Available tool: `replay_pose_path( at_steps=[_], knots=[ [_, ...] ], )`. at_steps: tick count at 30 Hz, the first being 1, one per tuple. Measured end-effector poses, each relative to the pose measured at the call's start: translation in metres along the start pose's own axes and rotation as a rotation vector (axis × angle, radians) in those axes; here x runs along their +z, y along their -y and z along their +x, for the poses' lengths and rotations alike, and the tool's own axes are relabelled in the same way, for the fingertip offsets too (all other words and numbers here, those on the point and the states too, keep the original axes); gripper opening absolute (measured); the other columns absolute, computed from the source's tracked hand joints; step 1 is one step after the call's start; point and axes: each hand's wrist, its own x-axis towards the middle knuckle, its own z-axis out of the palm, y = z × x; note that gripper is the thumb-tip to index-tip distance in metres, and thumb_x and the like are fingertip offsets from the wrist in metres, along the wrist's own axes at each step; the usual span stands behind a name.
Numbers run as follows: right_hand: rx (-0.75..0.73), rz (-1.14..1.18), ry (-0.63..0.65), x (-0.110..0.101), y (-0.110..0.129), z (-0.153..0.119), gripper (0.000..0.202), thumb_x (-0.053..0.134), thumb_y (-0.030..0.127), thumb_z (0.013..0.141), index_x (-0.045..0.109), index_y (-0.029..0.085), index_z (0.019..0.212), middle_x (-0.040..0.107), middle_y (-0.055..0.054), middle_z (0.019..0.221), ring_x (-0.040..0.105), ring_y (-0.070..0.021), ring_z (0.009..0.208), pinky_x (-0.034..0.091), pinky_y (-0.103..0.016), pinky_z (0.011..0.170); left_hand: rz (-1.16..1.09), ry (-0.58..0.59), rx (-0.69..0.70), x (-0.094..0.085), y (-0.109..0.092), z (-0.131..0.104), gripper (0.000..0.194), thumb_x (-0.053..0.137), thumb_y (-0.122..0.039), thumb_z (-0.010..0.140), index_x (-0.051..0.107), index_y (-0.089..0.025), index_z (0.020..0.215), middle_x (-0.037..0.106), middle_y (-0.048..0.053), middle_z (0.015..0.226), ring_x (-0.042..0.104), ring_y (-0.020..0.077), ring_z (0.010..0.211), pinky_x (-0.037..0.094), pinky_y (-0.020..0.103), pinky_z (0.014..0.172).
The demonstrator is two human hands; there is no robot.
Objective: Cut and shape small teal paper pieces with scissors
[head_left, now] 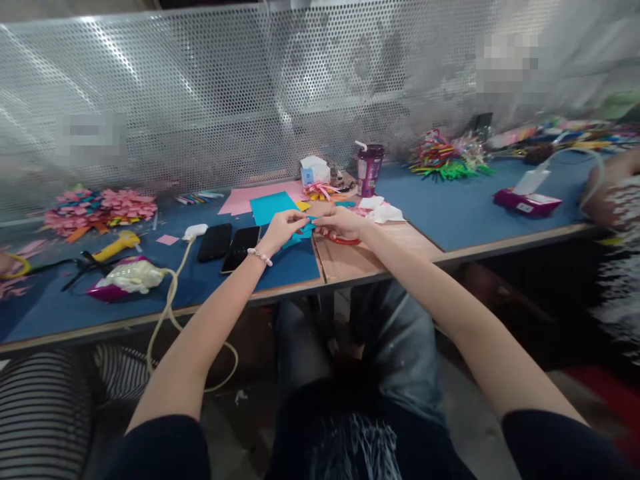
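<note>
My left hand (285, 230), a beaded bracelet at its wrist, pinches a small piece of blue paper (307, 228) over the table's front middle. My right hand (343, 223) meets it from the other side, its fingertips closed on the same blue piece. A red loop handle (346, 241), seemingly of scissors, shows under my right fingers; its blades are hidden, and whether the hand bears it I cannot tell. Behind my hands lie a blue sheet (273, 206) and a pink sheet (239, 201).
Left of my hands lie two phones (215, 243), a white plug (195, 231) with cable and a yellow glue gun (116, 247). A purple cup (370, 170) stands behind. Paper bundles (445, 157) line the perforated metal partition (210, 100). People sit on both sides.
</note>
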Motion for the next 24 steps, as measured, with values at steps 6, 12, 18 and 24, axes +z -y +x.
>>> replay_pose_path(
  at_steps=[6, 12, 18, 24],
  knots=[
    [-0.115, -0.063, -0.025, 0.0012, -0.0015, 0.0021, 0.023, 0.077, 0.027, 0.068, 0.066, 0.011, 0.080, 0.069, -0.002, 0.068, 0.055, -0.0048, 0.046, 0.044, -0.012, 0.036, -0.002, -0.039, 0.033, -0.0027, 0.0026, 0.0026, 0.035, 0.070, -0.042, 0.069, 0.068, -0.012, 0.087, 0.069, 0.008, 0.080, 0.062, 0.0163, 0.068, 0.051, 0.028, 0.060],
    [-0.169, -0.094, -0.039, 0.0023, -0.0009, 0.0002, 0.027, 0.077, 0.028, 0.068, 0.069, 0.009, 0.085, 0.068, -0.002, 0.064, 0.057, -0.0062, 0.045, 0.049, -0.015, 0.039, 0.009, -0.063, 0.041, -0.0043, 0.0023, 0.0020, 0.033, 0.070, -0.040, 0.069, 0.069, -0.012, 0.088, 0.069, 0.008, 0.081, 0.062, 0.0163, 0.070, 0.049, 0.027, 0.059],
    [-0.182, -0.118, -0.013, -0.0004, -0.0045, 0.0024, 0.026, 0.076, 0.029, 0.067, 0.069, 0.010, 0.083, 0.069, -0.004, 0.068, 0.059, -0.0077, 0.048, 0.051, -0.016, 0.038, 0.036, -0.052, 0.040, -0.0060, 0.0010, 0.0004, 0.034, 0.069, -0.041, 0.069, 0.069, -0.013, 0.088, 0.068, 0.007, 0.078, 0.059, 0.0142, 0.064, 0.048, 0.025, 0.056],
    [-0.180, -0.129, 0.001, -0.0029, -0.0080, 0.0048, 0.026, 0.076, 0.029, 0.068, 0.069, 0.010, 0.084, 0.069, -0.004, 0.070, 0.060, -0.0077, 0.050, 0.053, -0.016, 0.041, 0.054, -0.030, 0.053, -0.0074, 0.0047, 0.0012, 0.034, 0.068, -0.043, 0.070, 0.069, -0.014, 0.088, 0.066, 0.005, 0.077, 0.058, 0.0125, 0.060, 0.048, 0.025, 0.053]
  ],
)
